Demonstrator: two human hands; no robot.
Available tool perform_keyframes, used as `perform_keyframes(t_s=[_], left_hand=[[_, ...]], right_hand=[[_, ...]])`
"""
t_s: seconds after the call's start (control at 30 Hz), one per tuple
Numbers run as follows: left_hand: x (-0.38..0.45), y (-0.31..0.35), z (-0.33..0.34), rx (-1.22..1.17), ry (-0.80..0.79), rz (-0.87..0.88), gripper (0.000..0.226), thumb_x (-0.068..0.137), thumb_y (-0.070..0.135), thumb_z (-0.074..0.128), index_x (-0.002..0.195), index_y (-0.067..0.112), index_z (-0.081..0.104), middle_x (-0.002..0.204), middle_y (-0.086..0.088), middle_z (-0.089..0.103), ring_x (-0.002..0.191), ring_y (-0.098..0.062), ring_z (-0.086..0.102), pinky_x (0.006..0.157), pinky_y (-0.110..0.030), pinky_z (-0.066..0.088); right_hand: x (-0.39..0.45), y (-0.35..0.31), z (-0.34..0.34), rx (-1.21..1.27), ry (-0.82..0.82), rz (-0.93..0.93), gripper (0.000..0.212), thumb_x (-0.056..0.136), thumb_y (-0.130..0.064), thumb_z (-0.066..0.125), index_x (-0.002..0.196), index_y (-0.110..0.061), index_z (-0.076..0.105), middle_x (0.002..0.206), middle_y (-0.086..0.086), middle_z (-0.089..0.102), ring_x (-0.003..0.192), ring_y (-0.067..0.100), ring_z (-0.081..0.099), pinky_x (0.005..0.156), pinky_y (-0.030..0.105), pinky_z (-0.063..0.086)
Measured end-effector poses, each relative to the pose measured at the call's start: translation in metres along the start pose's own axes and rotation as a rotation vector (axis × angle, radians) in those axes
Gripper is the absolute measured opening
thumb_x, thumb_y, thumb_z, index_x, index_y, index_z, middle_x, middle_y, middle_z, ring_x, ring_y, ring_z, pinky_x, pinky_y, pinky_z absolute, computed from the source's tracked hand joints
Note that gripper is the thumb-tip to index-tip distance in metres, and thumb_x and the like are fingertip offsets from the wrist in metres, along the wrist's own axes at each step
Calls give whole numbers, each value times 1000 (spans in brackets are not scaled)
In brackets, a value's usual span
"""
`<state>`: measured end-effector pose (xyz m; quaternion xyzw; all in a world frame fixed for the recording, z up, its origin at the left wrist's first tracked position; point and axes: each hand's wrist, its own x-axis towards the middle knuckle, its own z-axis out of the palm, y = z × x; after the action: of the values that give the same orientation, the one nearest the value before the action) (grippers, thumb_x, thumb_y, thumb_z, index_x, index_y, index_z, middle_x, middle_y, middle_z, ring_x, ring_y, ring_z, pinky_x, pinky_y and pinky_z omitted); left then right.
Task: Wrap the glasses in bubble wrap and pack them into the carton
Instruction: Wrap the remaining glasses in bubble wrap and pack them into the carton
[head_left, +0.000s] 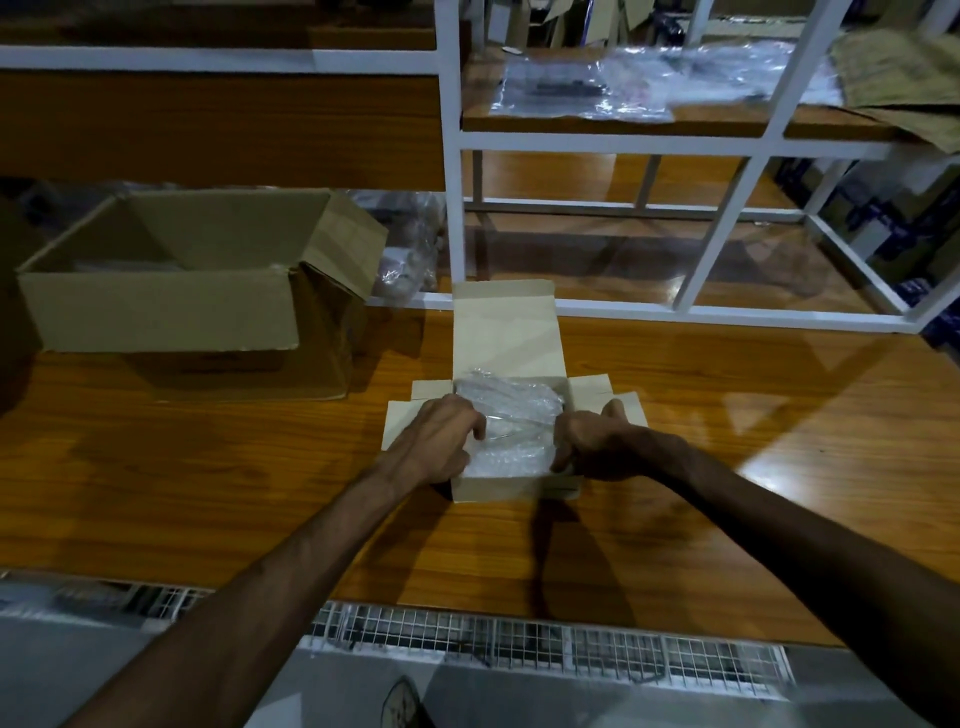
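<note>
Big open box left of carton — shelving behind.

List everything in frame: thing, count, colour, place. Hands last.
small carton: 1, pale beige, lid and flaps open, centre of table
bubble-wrapped bundle: 1, clear, inside small carton
large carton: 1, brown, open, far left on table
table: 1, orange-brown wood
shelf frame: 1, white metal with wood boards, behind table on the right
plastic sheeting: a loose pile, clear, on upper shelf board
plastic-bagged items: count unclear, clear wrap, right of large carton
wire mesh: 1, white, below table's near edge
left hand: fingers curled onto bundle at carton's left side
right hand: grips the small carton's right wall at the bundle's edge
</note>
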<state>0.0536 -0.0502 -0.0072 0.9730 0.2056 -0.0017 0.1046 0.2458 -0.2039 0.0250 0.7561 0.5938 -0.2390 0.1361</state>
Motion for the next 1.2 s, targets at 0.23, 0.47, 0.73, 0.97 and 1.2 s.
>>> perform_keyframes(t_s=[0.23,0.47,0.73,0.97,1.2], left_hand=[[1,6,1,130,-42,-55,12,85,20,78,96,25,77,104,-1,72,111,-21,60,107,-42,44],[1,3,-5,22,-115,-57,14,89,26,79,102,21,79,110,3,76,115,-15,63,121,-47,29],[0,11,-16,-189,-200,-85,89,76,70,78,137,5,63,133,-9,68,114,-25,64,93,-41,55],[-5,11,-5,-46,-148,-5,86,76,65,81,140,12,60,140,-3,62,133,-22,53,123,-45,22],[-3,11,-3,-98,-101,-24,77,71,60,88,131,17,66,131,2,67,126,-18,55,119,-40,24]], right_hand=[[-10,-8,3,-70,-28,-5,34,95,-14,66,126,-26,59,153,4,43,145,28,31,121,61,5],[-17,-8,-5,139,333,1,27,102,-21,54,124,-28,69,136,-3,65,129,18,54,116,52,29],[-8,-1,34,50,356,-147,80,95,-71,48,156,-19,44,158,13,42,141,30,43,108,57,35],[1,4,38,111,388,-163,86,86,-63,72,154,-16,46,157,12,44,143,31,42,112,60,31],[11,11,37,126,447,-182,74,82,-64,76,139,-21,61,145,4,55,138,23,47,106,48,26]])
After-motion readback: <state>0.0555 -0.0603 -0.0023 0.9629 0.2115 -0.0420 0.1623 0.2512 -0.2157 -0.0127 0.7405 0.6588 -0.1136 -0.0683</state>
